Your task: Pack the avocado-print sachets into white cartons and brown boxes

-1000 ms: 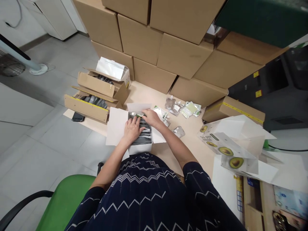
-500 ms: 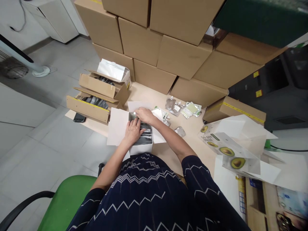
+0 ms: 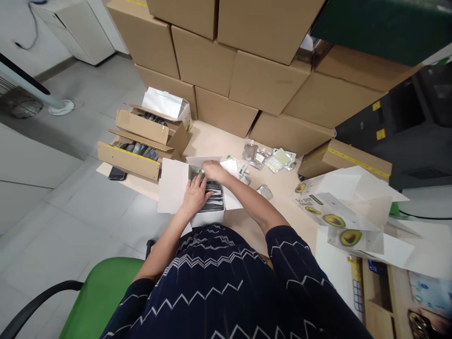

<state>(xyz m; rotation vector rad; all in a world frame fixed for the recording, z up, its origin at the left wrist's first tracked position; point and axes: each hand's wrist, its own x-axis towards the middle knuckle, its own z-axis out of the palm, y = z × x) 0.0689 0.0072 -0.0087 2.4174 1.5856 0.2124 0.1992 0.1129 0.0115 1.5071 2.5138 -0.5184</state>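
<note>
Right in front of me stands a white open-flapped box [image 3: 206,218] holding a row of grey pouches [image 3: 214,197]. Across the pouches lies my left hand [image 3: 195,193], its fingers stretched out and touching them. At the box's far end my right hand [image 3: 213,171] is closed, with its fingers down inside and bent around a spouted pouch [image 3: 201,173]. Only a bit of green and white of that pouch shows; my fingers hide the rest.
Loose spouted pouches [image 3: 254,155] lie on the table behind the box, with a single silver pouch [image 3: 264,191] nearer. At left stand brown cartons of pouches [image 3: 137,157] and a phone [image 3: 117,173]. Avocado-printed boxes [image 3: 332,220] are at right; stacked cartons [image 3: 226,110] wall the back.
My right hand has gone slightly to the right and lower into the box's far end, taking the pouch with it. My left hand stays on the pouches.
</note>
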